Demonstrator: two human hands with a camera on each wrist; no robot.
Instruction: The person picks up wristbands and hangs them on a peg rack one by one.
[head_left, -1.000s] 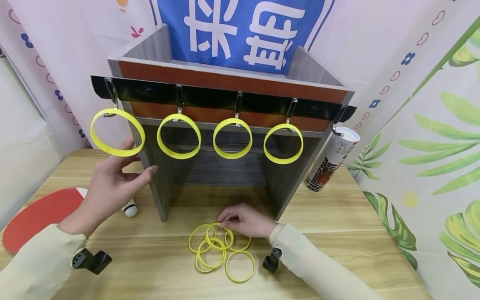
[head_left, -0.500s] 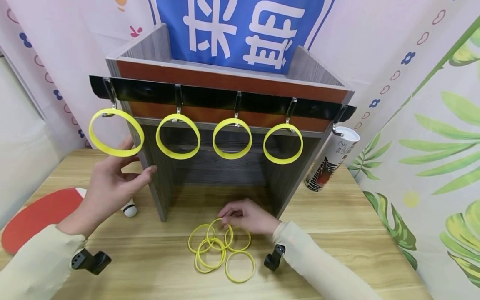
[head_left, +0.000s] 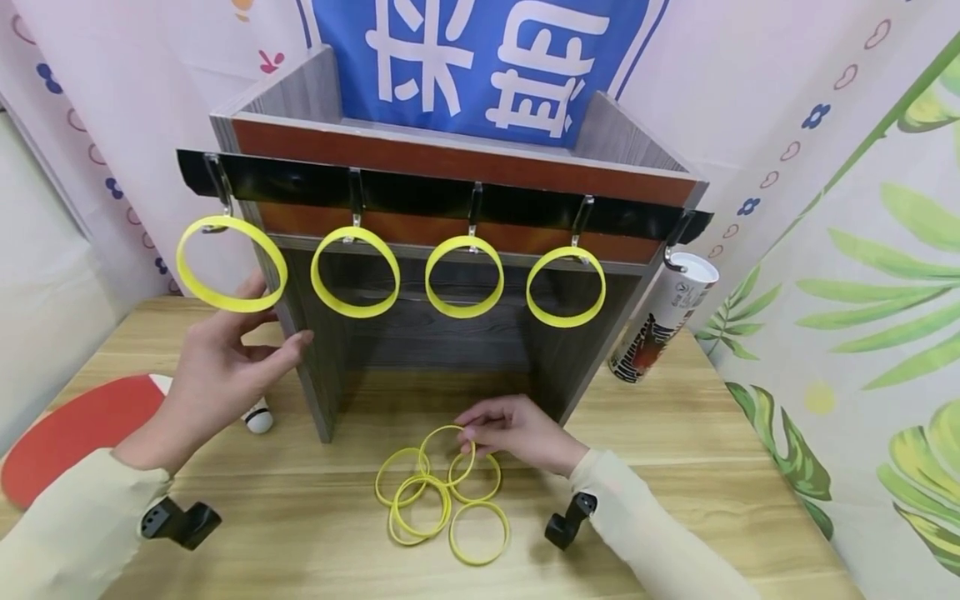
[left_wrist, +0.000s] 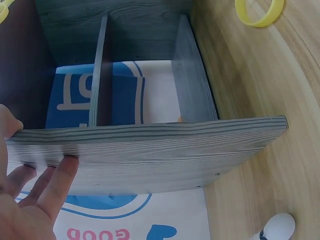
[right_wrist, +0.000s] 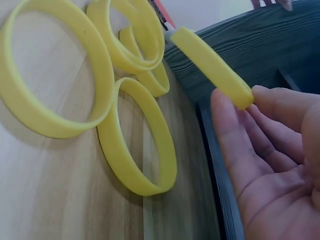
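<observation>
My right hand (head_left: 525, 433) pinches a yellow wristband (right_wrist: 212, 67) between thumb and fingertips, tilted up above the pile. Other loose yellow wristbands (right_wrist: 145, 187) lie overlapping on the table just left of that hand. My left hand (head_left: 213, 362) holds the left side panel (left_wrist: 145, 150) of a grey wooden shelf, thumb at its front edge and fingers against the outer face. Across the shelf front runs a black strip (head_left: 420, 196) with several metal hooks. Yellow wristbands (head_left: 356, 312) hang from all but the rightmost hook (head_left: 677, 250).
On the wooden table (head_left: 300, 533), a red table tennis bat (head_left: 90, 425) and a shuttlecock (head_left: 258, 419) lie left of the shelf. A badminton tube (head_left: 660, 321) stands at its right. Behind are a blue banner (head_left: 480, 58) and printed curtains.
My right hand has moved right and a little away from me, lifting one wristband off the pile. The left hand keeps its hold on the panel.
</observation>
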